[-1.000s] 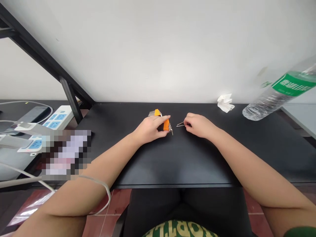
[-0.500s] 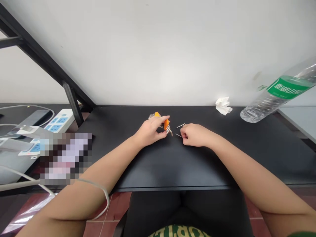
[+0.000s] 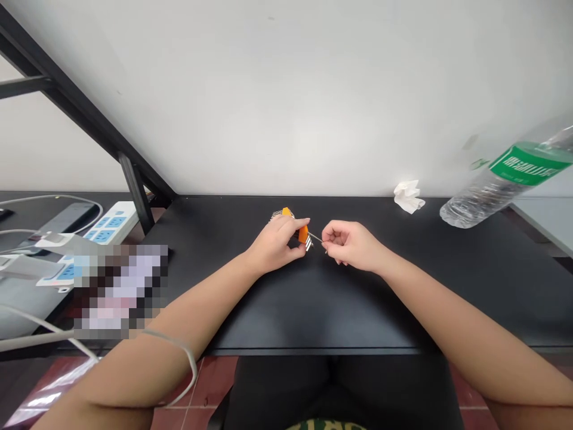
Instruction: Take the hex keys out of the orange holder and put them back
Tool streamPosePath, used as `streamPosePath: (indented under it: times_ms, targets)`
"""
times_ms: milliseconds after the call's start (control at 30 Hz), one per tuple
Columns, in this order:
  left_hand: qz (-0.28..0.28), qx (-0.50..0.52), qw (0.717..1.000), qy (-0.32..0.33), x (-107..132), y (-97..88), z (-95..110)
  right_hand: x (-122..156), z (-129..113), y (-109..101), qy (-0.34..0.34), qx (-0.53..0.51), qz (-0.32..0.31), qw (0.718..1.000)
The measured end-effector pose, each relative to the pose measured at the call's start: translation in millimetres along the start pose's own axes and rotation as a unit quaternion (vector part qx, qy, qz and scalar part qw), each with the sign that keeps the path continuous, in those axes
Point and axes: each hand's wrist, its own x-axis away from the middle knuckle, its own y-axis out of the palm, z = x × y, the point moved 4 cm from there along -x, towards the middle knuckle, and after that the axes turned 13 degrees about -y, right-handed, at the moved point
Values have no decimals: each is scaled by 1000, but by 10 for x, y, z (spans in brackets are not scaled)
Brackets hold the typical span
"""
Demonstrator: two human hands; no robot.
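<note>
An orange hex key holder (image 3: pixel 303 233) with several metal hex keys stands on the black table, upright or tilted I cannot tell. My left hand (image 3: pixel 278 242) is closed around it, thumb at the near side and a finger along the top; the palm hides its middle. A thin metal hex key (image 3: pixel 316 237) is pinched between thumb and fingertips of my right hand (image 3: pixel 347 243). Its far end meets the holder's right side, but whether it sits in a slot is too small to tell. My right fingers cover its other end.
A crumpled white tissue (image 3: pixel 408 197) lies near the wall. At the right stands a clear plastic bottle (image 3: pixel 481 194) with a green label. On the left are a white power strip (image 3: pixel 117 222) with plugs, a phone (image 3: pixel 67 218), pale cables (image 3: pixel 190 364) and a black metal frame (image 3: pixel 134 185).
My right hand has turned and moved slightly left, bringing the hex key against the holder; before, its metal ends stood apart from it. My left hand keeps its hold on the holder.
</note>
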Motion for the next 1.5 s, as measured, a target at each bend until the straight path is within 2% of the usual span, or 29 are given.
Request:
streamPosePath:
  times_ms: [133,333,533,700,833,933,1033,1200,1400,1500]
  targets:
    - [4,2,1000,10,4,7,7,-4,-20,-15,0,-2,12,1000]
    - [6,4,1000,-9,4,2,6,12,-59,-50,-3,-7,23,1000]
    - [22,-3,1000,11,2,-7,11,3,-69,-31,10,-23,31,999]
    - [24,-30,998,40,5,-1,25,13,-97,-94,29,-24,47,998]
    - [26,-39,997,68,-4,29,95,-48,-47,-83,30,-104,76,991]
    - [35,-27,998,55,-25,61,154,-132,42,29,30,-201,96,974]
    - [11,-8,1000,28,-41,100,175,-183,116,123,35,-239,119,963]
    - [24,-12,1000,-15,-26,82,92,-162,129,131,28,-202,105,973]
    - [3,-22,1000,7,2,104,89,-130,69,118,2,-68,42,997]
    - [-8,-19,1000,6,-3,118,95,-116,26,113,-10,2,36,999]
